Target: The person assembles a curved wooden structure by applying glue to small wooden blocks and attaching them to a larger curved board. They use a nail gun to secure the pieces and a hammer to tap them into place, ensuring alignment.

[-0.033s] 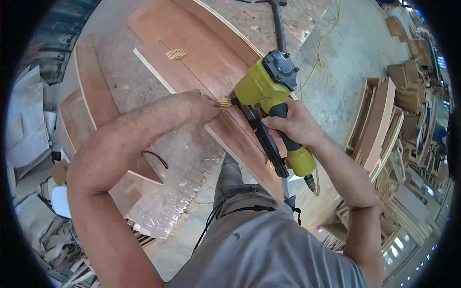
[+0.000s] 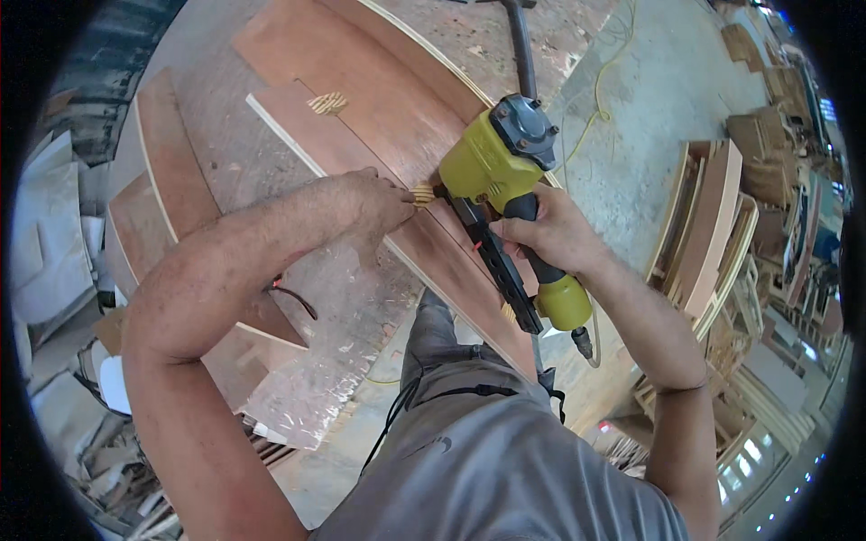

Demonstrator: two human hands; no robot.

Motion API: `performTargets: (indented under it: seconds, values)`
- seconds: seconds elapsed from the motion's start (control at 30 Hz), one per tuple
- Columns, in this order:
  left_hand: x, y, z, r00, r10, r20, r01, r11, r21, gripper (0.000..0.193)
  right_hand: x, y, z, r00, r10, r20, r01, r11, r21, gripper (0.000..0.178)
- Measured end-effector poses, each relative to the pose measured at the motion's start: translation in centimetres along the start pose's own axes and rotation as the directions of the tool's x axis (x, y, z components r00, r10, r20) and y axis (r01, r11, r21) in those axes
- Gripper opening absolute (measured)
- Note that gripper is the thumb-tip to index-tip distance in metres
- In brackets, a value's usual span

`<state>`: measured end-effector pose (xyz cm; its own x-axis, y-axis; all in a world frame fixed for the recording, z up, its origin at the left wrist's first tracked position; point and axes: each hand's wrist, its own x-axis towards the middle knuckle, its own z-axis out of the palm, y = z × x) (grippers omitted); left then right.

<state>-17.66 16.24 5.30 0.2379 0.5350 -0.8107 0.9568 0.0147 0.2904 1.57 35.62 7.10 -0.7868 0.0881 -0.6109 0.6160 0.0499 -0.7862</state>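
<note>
My right hand (image 2: pixel 557 233) is closed round the black grip of a yellow-green and black pneumatic nail gun (image 2: pixel 478 162). The gun's nose meets a small striped plywood block (image 2: pixel 422 194), which lies across a seam in a reddish-brown wooden panel (image 2: pixel 379 113). From the left, my left hand (image 2: pixel 377 206) rests on the panel, its fingers bent against that block. Those fingertips are partly hidden, close beside the nose. Further up the seam sits a second plywood block (image 2: pixel 327 104), and another, partly covered by the gun, shows near the panel's lower end.
A hammer (image 2: pixel 521 45) lies beyond the gun on the worktable (image 2: pixel 262 171). Curved wooden pieces (image 2: pixel 176 153) lie to the left. An air hose (image 2: pixel 597 113) trails over the floor. Curved wooden frames (image 2: pixel 708 225) are stacked at right; scrap sheets (image 2: pixel 50 234) pile at far left.
The view has shifted very slightly. Both hands, the nail gun and the block keep their places relative to one another.
</note>
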Motion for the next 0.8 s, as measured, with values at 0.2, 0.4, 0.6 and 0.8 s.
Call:
performTargets:
  seconds: [0.2,0.4,0.6,0.8]
  values:
    - [1.4,-1.5,0.7,0.995,0.096,0.034,-0.097,0.995,0.028,0.073,1.3,0.3,0.4,0.996,0.093,-0.008,-0.093,0.996,0.004,0.035]
    - [2.6,-1.7,-0.1,0.987,0.078,0.141,-0.079,0.997,0.001,0.078,2.2,-0.2,0.2,0.995,0.099,0.007,-0.099,0.994,0.035,0.035]
    - [2.3,-2.0,-0.7,0.983,0.101,0.151,-0.096,0.995,-0.037,0.073,3.0,-0.3,-0.3,0.989,0.144,0.038,-0.146,0.987,0.064,0.035]
    - [2.3,-2.2,-0.2,0.984,0.119,0.134,-0.112,0.992,-0.052,0.073,3.3,-0.4,-0.5,0.985,0.167,0.046,-0.168,0.985,0.043,0.035]
